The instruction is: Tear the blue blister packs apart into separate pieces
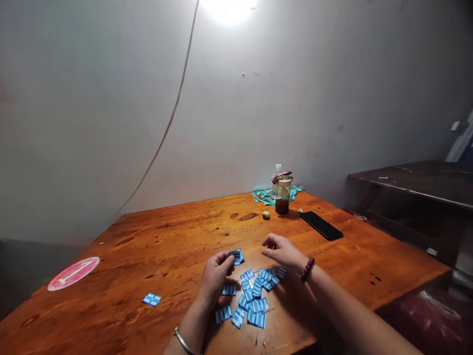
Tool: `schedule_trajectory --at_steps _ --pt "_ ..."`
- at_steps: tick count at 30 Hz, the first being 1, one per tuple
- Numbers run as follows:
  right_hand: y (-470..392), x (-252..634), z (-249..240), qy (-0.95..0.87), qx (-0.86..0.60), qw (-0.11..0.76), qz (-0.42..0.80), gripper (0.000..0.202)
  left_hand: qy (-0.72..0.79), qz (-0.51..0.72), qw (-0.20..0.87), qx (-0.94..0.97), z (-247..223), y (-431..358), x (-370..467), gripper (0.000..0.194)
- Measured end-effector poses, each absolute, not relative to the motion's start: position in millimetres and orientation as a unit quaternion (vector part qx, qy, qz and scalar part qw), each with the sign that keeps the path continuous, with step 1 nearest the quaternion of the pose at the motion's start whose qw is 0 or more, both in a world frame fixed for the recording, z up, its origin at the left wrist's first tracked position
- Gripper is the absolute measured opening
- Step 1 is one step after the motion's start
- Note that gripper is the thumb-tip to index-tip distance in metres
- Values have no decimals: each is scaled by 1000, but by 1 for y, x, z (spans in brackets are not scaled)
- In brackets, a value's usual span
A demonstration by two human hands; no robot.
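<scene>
My left hand point(216, 273) pinches a small blue-and-white striped card point(237, 256) between thumb and fingertips, just above the wooden table point(192, 231). Whether it is one card or a few together I cannot tell. My right hand point(284, 250) hovers to the right with curved fingers, thumb and forefinger apart and nothing visible between them. Below and between both hands lies a loose, overlapping heap of similar blue cards point(256, 288). One such piece point(152, 299) lies by itself to the left of my left forearm.
A black phone point(321, 226) lies at the right. Farther back stand a lidded jar of dark liquid point(282, 198), a clear bottle point(278, 170) and a turquoise strap point(263, 195), with a small yellow-green item point(266, 215) nearby. A pink round sign point(74, 273) is at the left edge.
</scene>
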State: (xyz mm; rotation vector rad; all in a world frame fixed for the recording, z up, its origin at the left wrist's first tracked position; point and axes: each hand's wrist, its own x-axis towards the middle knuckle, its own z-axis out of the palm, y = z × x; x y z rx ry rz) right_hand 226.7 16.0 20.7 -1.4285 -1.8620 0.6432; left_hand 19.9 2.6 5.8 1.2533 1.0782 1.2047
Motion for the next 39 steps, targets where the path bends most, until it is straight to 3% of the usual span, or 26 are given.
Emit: schedule_trajectory --at_steps 4,10,17,21,26,33,39 --pt "2 268 10 -700 -624 273 216 7 466 501 530 501 8 4 20 22" --pt "-9 259 -13 -690 -647 263 192 3 468 500 509 522 0 7 19 26" --pt "-10 223 21 -712 -500 391 300 14 466 507 531 494 -3 10 19 31" --pt "-15 181 35 -720 -451 403 341 8 439 507 541 507 -1 6 22 25" --pt "-4 154 36 -723 -483 389 305 7 415 500 567 507 -5 11 18 19" --pt "12 154 21 -690 -519 395 315 20 375 489 615 491 -8 16 14 22" --pt "15 149 17 -674 -484 403 385 15 401 503 574 506 1 12 15 19"
